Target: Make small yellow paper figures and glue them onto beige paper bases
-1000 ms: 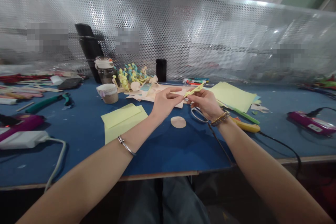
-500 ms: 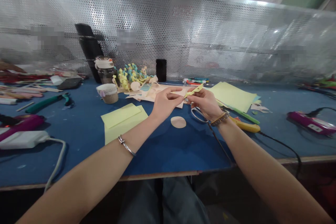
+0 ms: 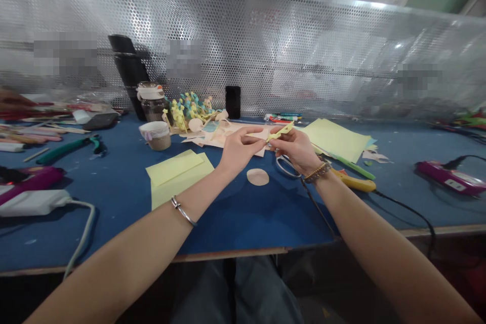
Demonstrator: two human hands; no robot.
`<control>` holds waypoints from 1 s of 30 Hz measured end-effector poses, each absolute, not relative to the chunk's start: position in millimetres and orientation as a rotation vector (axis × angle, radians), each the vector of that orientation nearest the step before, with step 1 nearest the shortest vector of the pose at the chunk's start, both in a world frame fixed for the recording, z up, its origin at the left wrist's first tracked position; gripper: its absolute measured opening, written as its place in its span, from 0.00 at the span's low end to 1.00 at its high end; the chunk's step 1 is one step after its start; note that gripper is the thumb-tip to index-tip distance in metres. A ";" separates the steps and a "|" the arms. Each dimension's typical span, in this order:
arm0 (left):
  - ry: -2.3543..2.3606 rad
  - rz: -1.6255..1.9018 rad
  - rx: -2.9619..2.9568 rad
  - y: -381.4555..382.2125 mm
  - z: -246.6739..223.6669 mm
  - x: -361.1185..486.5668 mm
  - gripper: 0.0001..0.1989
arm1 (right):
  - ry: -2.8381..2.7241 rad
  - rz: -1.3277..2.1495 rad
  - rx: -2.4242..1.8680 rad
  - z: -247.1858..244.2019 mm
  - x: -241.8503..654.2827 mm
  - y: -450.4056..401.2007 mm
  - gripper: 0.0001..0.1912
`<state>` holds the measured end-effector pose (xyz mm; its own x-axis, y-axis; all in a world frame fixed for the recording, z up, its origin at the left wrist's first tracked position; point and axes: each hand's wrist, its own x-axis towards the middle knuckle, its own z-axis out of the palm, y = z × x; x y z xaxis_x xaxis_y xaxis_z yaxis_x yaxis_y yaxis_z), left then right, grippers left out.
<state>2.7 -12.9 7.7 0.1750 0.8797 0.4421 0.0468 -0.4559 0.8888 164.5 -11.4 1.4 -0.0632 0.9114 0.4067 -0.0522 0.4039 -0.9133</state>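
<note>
Between my two hands, above the table, is a small folded piece of yellow paper (image 3: 281,132). My left hand (image 3: 240,149) pinches its left end between thumb and finger. My right hand (image 3: 296,149) grips the paper from the other side, its fingers curled and partly hiding it. Below them a pale round paper disc (image 3: 257,177) lies flat on the blue table. Scissors (image 3: 287,166) rest just under my right hand, mostly covered by it. Sheets of yellow paper (image 3: 178,172) lie left of my left forearm.
A paper cup (image 3: 156,135), a lidded jar (image 3: 152,106) and yellow and blue paper flowers (image 3: 190,109) stand back left. A phone (image 3: 233,102) leans on the perforated panel (image 3: 322,61). A yellow glue gun (image 3: 355,181) with a cord lies right. Green pliers (image 3: 64,151) lie left.
Both hands keep their hold on the yellow paper in nearly the same place. At the far left, another person's hand has shifted slightly.
</note>
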 end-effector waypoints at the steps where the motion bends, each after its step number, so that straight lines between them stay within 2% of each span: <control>1: 0.891 1.368 1.682 -13.1 7.9 2.7 0.16 | -1.407 0.957 -0.833 1.2 164.5 -11.3 0.18; 12: 0.855 1.354 1.620 -8.0 2.8 2.8 0.18 | -1.431 0.946 -0.835 0.1 165.5 -10.3 0.19; 30: 0.845 1.356 1.630 -10.1 5.1 2.7 0.18 | -1.422 0.934 -0.846 0.0 165.6 -9.8 0.18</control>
<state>2.7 -10.1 5.1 0.1898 0.8871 0.4208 -0.0130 -0.4263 0.9045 165.6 -9.8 0.0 -0.0612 0.9060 0.4188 -0.0240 0.4181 -0.9081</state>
